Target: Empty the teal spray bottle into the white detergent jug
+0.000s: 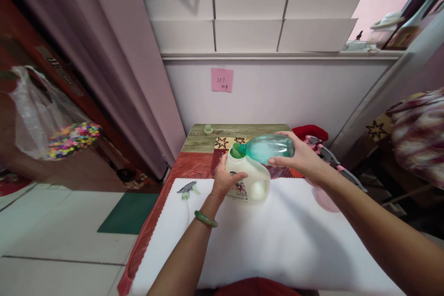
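Note:
A cream-coloured jug (255, 185) with a wide green-lined mouth stands on the white cloth (263, 245). My left hand (225, 178) is wrapped round its neck and left side, the thumb across the front. In my right hand (300, 157) is a clear green bottle (267, 148), lying nearly sideways with its neck at the jug's mouth. Whitish liquid or foam shows inside the bottle. A grey and green spray nozzle (188, 189) with a thin tube lies on the cloth, left of my left hand. A small green cap (208, 129) sits at the table's back.
The table's back edge (243, 125) is near the wall, which bears a pink note (222, 80). Red and pink items (310, 133) are off the right side. A plastic bag of colourful pieces (74, 138) hangs at left.

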`<action>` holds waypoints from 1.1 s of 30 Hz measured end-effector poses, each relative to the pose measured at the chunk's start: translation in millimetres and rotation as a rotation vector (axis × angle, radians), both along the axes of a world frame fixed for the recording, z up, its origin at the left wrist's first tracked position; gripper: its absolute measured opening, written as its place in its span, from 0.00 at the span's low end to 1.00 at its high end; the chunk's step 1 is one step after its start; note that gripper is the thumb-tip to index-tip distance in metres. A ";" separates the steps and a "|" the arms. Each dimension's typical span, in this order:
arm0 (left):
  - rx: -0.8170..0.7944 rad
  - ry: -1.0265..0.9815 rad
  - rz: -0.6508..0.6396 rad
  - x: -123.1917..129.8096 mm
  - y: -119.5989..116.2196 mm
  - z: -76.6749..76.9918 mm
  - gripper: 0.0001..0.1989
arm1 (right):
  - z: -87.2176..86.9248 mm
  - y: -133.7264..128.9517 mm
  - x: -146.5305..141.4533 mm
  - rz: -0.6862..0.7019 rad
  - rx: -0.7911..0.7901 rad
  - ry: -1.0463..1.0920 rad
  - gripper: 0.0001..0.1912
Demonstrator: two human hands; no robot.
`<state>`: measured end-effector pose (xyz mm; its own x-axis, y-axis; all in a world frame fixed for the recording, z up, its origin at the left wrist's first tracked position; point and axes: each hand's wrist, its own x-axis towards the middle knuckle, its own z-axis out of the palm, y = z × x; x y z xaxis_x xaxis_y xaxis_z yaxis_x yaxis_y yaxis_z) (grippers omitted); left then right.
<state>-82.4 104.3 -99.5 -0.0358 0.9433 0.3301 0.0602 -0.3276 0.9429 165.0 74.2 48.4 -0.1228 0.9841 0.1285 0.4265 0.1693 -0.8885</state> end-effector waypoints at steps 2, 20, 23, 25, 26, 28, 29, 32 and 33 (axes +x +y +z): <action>0.003 -0.003 -0.003 0.0 0.3 -0.2 0.42 | 2.1 -0.4 -0.1 -0.013 0.025 -0.036 0.44; 0.005 -0.033 -0.042 -0.4 0.2 -2.5 0.43 | 34.5 -4.7 -5.0 -0.034 0.073 -0.344 0.46; -0.001 -0.036 -0.042 -0.1 -0.4 -2.2 0.43 | 38.3 -4.6 -6.4 -0.029 0.063 -0.362 0.46; -0.005 -0.039 -0.040 0.3 -0.7 -1.9 0.44 | 39.8 -4.8 -7.4 -0.014 0.059 -0.356 0.46; -0.007 -0.038 -0.038 0.4 -0.9 -1.7 0.44 | 40.4 -5.0 -8.0 -0.009 0.064 -0.354 0.45; -0.012 -0.035 -0.030 0.6 -1.1 -1.2 0.44 | 41.2 -5.7 -9.0 -0.011 0.080 -0.357 0.45; -0.015 -0.033 -0.026 0.7 -1.1 -0.9 0.44 | 41.5 -6.2 -9.5 -0.016 0.086 -0.361 0.44; -0.019 -0.028 -0.022 0.3 -1.0 -0.7 0.43 | 42.2 -7.4 -10.4 -0.030 0.083 -0.370 0.45; -0.018 -0.027 -0.024 0.0 -0.9 -0.9 0.43 | 42.3 -7.6 -10.6 -0.031 0.084 -0.372 0.45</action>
<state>-82.4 103.5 -100.4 -0.0221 0.9497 0.3123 0.0267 -0.3117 0.9498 154.5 66.7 90.8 -0.1465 0.9759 0.1614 0.7235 0.2170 -0.6553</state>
